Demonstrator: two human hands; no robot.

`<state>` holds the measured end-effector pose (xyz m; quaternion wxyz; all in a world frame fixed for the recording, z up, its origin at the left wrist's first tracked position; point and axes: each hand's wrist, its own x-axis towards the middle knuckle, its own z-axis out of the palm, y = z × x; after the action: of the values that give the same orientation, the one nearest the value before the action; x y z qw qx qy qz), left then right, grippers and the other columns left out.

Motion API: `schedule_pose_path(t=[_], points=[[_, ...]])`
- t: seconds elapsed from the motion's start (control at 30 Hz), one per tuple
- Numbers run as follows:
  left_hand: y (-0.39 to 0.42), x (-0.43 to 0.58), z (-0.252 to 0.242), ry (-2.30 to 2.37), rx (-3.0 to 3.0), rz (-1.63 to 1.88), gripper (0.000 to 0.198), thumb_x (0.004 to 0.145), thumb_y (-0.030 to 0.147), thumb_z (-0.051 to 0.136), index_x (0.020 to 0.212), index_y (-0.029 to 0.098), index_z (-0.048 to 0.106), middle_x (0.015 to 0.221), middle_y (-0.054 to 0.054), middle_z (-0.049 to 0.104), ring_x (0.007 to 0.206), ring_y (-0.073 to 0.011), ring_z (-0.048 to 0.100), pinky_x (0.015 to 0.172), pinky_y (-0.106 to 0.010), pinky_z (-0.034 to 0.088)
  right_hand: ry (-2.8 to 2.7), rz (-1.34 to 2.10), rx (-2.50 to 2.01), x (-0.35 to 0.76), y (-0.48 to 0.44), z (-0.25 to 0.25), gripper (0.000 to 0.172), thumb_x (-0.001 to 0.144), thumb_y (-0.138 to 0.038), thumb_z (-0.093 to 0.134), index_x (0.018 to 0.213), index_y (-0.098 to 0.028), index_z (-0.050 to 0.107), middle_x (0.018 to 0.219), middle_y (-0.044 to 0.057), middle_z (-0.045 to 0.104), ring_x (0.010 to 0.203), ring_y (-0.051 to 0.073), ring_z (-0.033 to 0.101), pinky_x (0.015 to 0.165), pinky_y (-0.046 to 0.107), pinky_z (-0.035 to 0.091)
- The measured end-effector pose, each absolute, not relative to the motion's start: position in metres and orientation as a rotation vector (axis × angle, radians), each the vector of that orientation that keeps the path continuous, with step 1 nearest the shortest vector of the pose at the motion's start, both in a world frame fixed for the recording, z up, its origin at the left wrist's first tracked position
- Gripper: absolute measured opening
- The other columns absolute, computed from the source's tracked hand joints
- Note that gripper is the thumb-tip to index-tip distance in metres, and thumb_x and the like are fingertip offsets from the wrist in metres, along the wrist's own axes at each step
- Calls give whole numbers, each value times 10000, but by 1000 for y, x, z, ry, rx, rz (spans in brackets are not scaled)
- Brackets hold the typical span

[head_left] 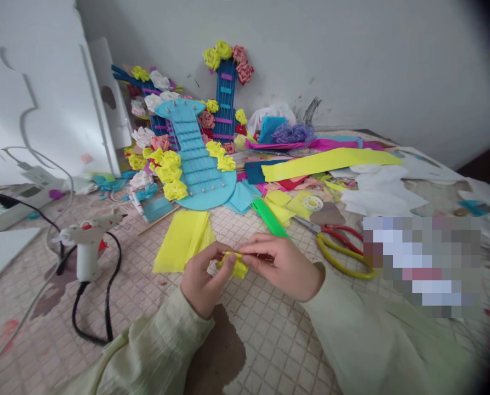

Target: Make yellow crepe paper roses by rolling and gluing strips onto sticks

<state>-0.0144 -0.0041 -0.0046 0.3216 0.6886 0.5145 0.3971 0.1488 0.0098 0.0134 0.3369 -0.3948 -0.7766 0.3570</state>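
A small crumpled piece of yellow crepe paper (239,269) is pinched between both my hands above the tabletop. My left hand (205,277) grips its left side between thumb and fingers. On the other side, my right hand (284,264) holds its upper right edge with closed fingertips. Just beyond my left hand lies a stack of flat yellow paper sheets (179,241). A light-blue guitar-like board (199,170), strung with threads and edged with yellow paper flowers (169,173), leans upright behind them. A green cutter handle (268,216) lies past my right hand.
A white glue gun (87,252) with a black cord stands at left, near a power strip (27,200). Scissors (343,263) with red and yellow handles lie at right. Paper strips, purple yarn (294,133) and a tape roll (312,203) clutter the back.
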Motion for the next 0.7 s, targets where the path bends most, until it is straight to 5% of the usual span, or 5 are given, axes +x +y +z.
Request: schedule_pose_path(t=[0.5,0.6,0.7], points=[[-5,-28,12,1418,1805,1252,200,793,290,485,909,153,573,913,-74,627,849,-170,584,705,-271,472,-1985,836,-1206,152,18,6,151,773,-159,496,745,-143,644,743,44,651,673,132,574,588,241,442],[-22,-44,27,1546,1916,1427,113,789,251,485,770,159,549,742,-32,570,710,-143,547,633,-252,441,-1994,811,-1207,153,18,7,155,771,-168,495,750,-139,646,753,53,652,685,144,573,593,255,444],[-44,-70,35,1893,2021,1583,292,792,227,467,508,179,418,495,39,377,469,-93,395,496,-227,353,-1992,797,-1192,155,19,8,168,775,-181,486,746,-137,645,748,59,642,689,153,568,595,267,447]])
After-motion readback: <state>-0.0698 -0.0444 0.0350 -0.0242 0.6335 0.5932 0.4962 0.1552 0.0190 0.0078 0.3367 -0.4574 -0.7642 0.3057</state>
